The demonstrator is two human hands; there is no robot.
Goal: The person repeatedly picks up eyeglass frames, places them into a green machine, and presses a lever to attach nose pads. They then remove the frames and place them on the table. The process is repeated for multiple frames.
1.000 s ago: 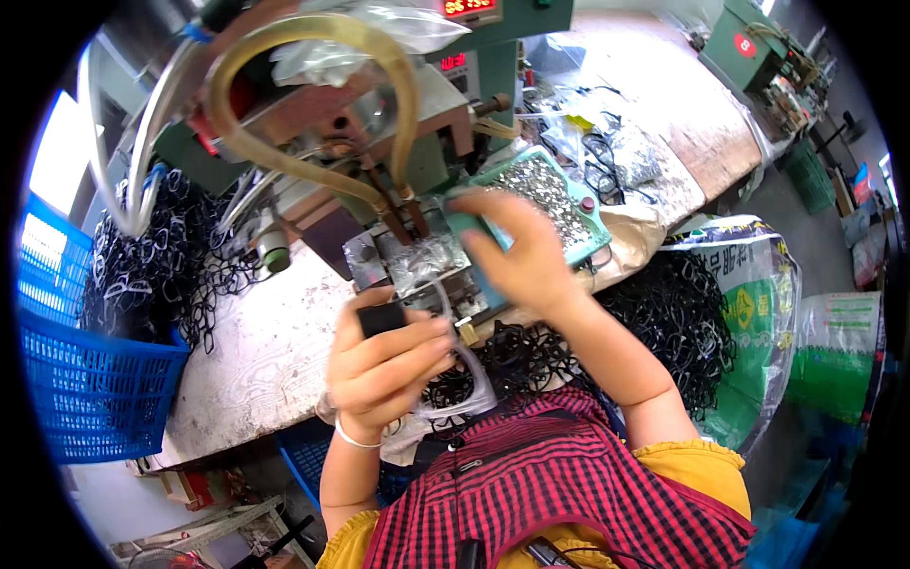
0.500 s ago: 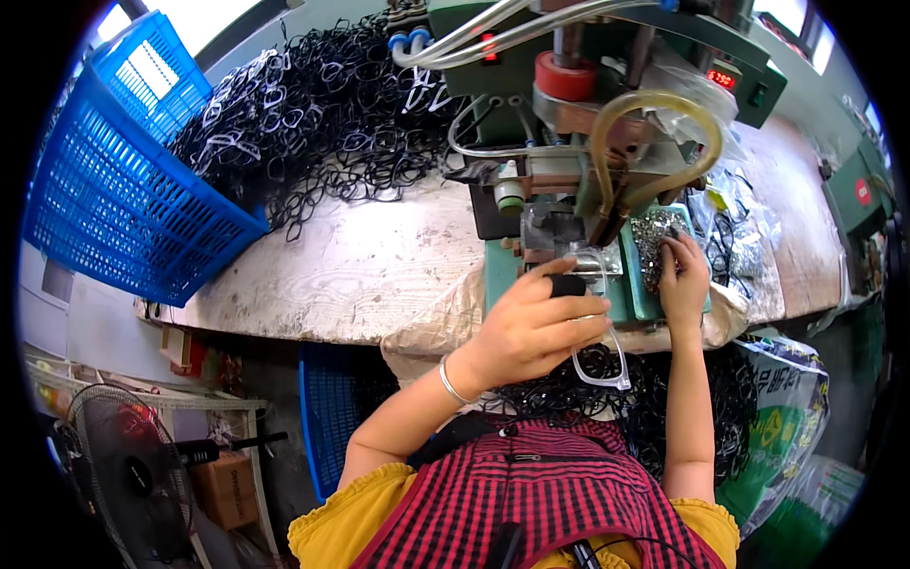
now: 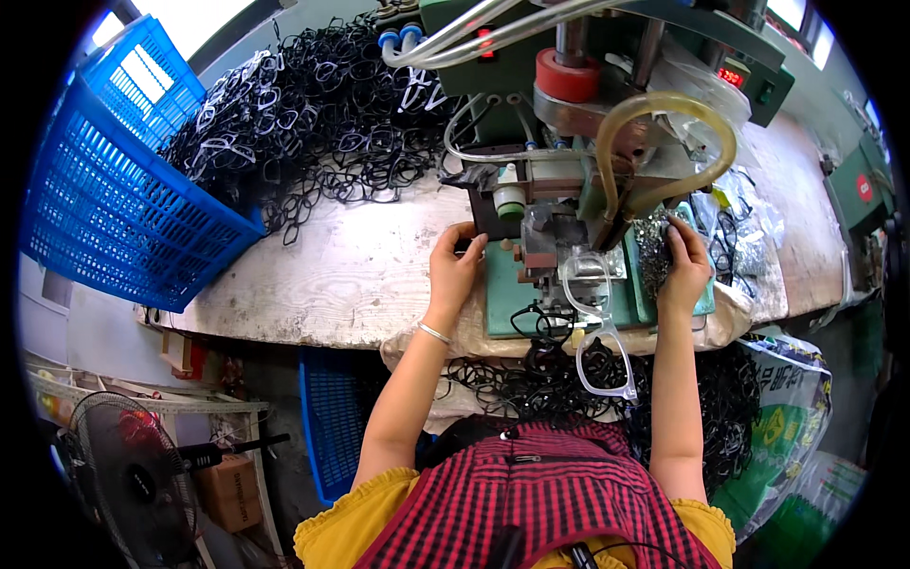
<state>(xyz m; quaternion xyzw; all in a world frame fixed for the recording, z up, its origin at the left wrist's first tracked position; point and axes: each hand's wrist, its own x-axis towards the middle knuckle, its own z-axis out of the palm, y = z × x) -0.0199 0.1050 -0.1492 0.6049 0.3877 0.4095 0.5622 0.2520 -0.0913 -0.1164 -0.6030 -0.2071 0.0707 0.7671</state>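
Note:
My left hand (image 3: 453, 273) rests at the left side of the green bench machine (image 3: 607, 114), its fingers and thumb closed around a small black piece (image 3: 464, 246). My right hand (image 3: 684, 267) reaches into a tray of small metal parts (image 3: 652, 254) on the machine's right, fingertips down among them; what it pinches is hidden. A clear eyeglass frame (image 3: 597, 332) sits in the machine's fixture and hangs over the bench edge between my hands, with neither hand touching it.
A big heap of black eyeglass frames (image 3: 313, 123) lies on the worn wooden bench (image 3: 341, 275), next to a blue plastic basket (image 3: 104, 190). More black frames (image 3: 540, 379) fill my lap. Hoses loop over the machine. A fan (image 3: 133, 474) stands at lower left.
My left hand has let go of the clear frame and moved to the machine's left side. The frame now sits in the fixture. My right hand stays at the parts tray.

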